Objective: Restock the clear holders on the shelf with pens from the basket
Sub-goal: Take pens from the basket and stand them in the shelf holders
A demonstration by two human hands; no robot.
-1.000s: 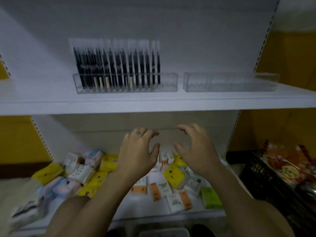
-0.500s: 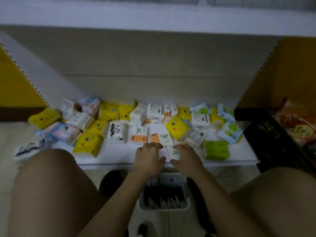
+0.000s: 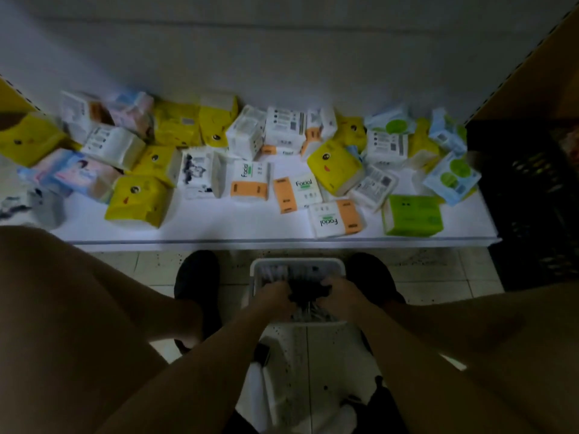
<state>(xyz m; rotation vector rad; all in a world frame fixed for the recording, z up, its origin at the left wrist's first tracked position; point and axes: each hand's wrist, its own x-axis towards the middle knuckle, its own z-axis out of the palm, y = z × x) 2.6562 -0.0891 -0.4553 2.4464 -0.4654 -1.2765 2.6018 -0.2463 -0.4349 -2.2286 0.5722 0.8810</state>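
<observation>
**Low shelf and floor, seen from above**

White bottom shelf (image 3: 219, 228): scattered tissue packs. They include yellow packs (image 3: 138, 198), orange-and-white "Facial" packs (image 3: 250, 183) and one green pack (image 3: 413, 216) at front right. Tiled floor (image 3: 438, 270) before it: white basket (image 3: 297, 262) between my dark shoes (image 3: 197, 277). Black crate (image 3: 539, 189) to the right.

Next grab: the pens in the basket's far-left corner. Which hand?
Left, likely. The left hand lies beside those pens in the basket; the right hand is across the dark bundle both grip.
</observation>
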